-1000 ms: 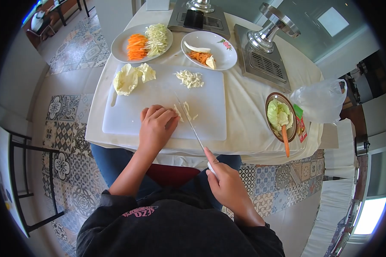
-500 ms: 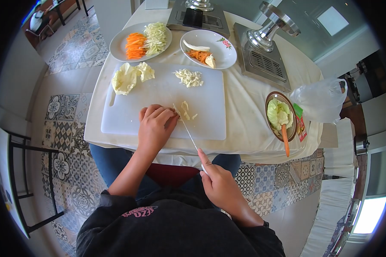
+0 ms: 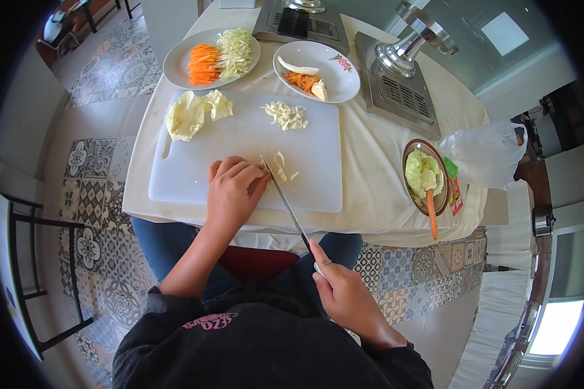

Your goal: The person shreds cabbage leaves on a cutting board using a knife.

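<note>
knife (image 3: 287, 202) shows little handle (image 3: 318, 268) outside the right hand (image 3: 348, 293).

The left hand (image 3: 235, 188) is hiding what is lying beneath it; the right hand (image 3: 345, 292) is covering most of the knife handle (image 3: 317, 268). Beyond them, the top edge is cropping a white box (image 3: 238, 3).

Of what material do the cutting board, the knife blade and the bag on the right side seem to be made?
Cutting board: probably plastic with a smooth, fairly matte finish; it is evenly white with no wood grain. Knife blade: likely steel, smooth, judging by its grey metallic look. Bag: apparently thin plastic film, slightly glossy, since it is crumpled and partly see-through.
</note>
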A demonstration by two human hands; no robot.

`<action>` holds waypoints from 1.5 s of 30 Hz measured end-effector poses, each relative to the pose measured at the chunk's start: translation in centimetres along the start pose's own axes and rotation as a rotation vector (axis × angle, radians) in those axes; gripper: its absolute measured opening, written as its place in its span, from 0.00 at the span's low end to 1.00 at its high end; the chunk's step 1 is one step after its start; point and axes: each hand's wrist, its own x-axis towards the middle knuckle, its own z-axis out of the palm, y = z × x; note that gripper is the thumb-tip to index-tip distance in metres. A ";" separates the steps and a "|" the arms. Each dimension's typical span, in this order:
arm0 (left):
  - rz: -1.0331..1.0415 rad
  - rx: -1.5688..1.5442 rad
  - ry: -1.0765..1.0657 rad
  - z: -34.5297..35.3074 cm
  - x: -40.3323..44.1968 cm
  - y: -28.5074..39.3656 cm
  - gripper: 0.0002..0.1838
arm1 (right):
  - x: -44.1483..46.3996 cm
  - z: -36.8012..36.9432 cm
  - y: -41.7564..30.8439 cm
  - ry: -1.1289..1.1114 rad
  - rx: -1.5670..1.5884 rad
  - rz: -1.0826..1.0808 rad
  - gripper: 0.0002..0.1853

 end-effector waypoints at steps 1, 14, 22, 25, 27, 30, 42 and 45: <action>0.001 -0.001 -0.003 0.0 0.0 -0.1 0.05 | 0.5 0.4 0.2 0.013 -0.007 -0.017 0.33; 0.005 0.004 -0.007 0.0 -0.1 0.0 0.05 | 7.9 3.3 0.5 0.061 -0.156 -0.029 0.33; -0.018 0.000 -0.008 0.1 -0.2 0.1 0.05 | 4.1 2.7 -0.1 0.054 -0.150 0.015 0.34; -0.018 -0.005 -0.001 0.2 -0.3 0.0 0.05 | 2.6 2.3 0.4 0.021 -0.134 -0.007 0.36; -0.018 -0.014 0.010 0.2 -0.3 0.0 0.05 | 1.5 1.8 0.4 0.008 -0.129 -0.002 0.35; -0.024 -0.007 0.006 0.1 -0.2 0.1 0.05 | -0.4 0.8 0.0 -0.010 -0.096 0.022 0.35; -0.016 -0.026 -0.009 0.0 -0.2 -0.1 0.05 | 0.3 1.4 0.1 0.066 0.013 -0.005 0.33; 0.009 -0.032 -0.001 -0.1 -0.4 -0.2 0.05 | 1.2 1.4 0.2 0.089 0.017 -0.030 0.32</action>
